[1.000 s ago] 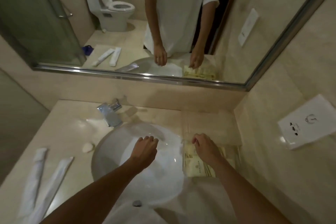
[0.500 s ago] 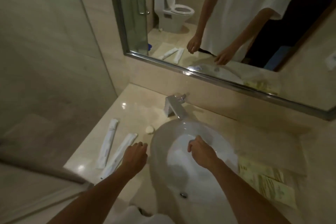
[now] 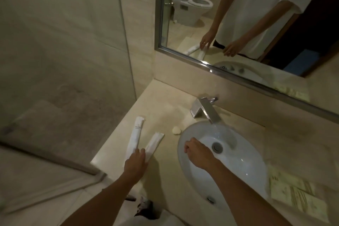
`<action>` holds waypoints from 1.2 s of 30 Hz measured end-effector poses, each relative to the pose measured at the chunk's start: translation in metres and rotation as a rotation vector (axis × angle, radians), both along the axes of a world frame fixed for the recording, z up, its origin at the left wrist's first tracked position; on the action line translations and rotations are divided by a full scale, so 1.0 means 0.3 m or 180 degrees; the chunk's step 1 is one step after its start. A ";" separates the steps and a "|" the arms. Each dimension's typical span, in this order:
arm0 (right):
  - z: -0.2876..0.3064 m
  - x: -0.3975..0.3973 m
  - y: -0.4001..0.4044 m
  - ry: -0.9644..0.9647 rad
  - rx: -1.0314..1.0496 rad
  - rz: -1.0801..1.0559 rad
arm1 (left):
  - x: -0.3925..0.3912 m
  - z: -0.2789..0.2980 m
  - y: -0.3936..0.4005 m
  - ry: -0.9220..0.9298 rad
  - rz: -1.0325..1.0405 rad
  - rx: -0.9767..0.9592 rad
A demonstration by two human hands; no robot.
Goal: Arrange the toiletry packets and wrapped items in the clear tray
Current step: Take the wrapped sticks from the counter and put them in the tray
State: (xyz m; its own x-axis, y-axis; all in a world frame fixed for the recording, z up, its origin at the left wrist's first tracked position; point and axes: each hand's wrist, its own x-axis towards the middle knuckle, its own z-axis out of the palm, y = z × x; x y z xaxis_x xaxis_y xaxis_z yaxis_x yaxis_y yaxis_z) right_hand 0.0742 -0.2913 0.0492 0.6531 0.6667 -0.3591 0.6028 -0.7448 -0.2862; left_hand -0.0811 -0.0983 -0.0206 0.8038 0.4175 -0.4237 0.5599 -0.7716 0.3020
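Two wrapped items (image 3: 136,138) (image 3: 153,144) on counter (image 3: 165,108); left hand (image 3: 135,164) fingers straight, touching both; right hand (image 3: 199,154) loosely curled, holding nothing; packets (image 3: 297,195) blurred, count unclear.

T-shirt (image 3: 262,5) in mirror (image 3: 238,71): large dark block lettering, mirrored and cropped at top edge, not readable; longer white wrapped item (image 3: 135,136): small printed mark near upper end, too blurred; yellow-green packets (image 3: 297,196): print illegible.
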 end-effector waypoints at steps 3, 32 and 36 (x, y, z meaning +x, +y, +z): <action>-0.013 -0.015 0.014 0.0057 -0.0024 -0.0044 | 0.011 -0.016 -0.003 -0.0091 0.0141 -0.0293; -0.181 -0.119 0.540 0.0411 -0.0119 0.0253 | -0.049 0.075 0.407 -0.0478 0.1308 -0.0570; -0.224 -0.139 0.623 0.0314 -0.0249 0.0477 | -0.060 0.064 0.450 -0.0463 0.1429 -0.0662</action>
State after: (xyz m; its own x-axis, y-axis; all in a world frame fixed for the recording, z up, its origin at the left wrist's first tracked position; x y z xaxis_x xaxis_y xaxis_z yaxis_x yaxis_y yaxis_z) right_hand 0.0324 -0.1045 -0.0179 0.5078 0.7214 -0.4710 0.6806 -0.6711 -0.2941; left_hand -0.0991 0.0366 -0.0016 0.6216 0.6538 -0.4315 0.7629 -0.3802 0.5229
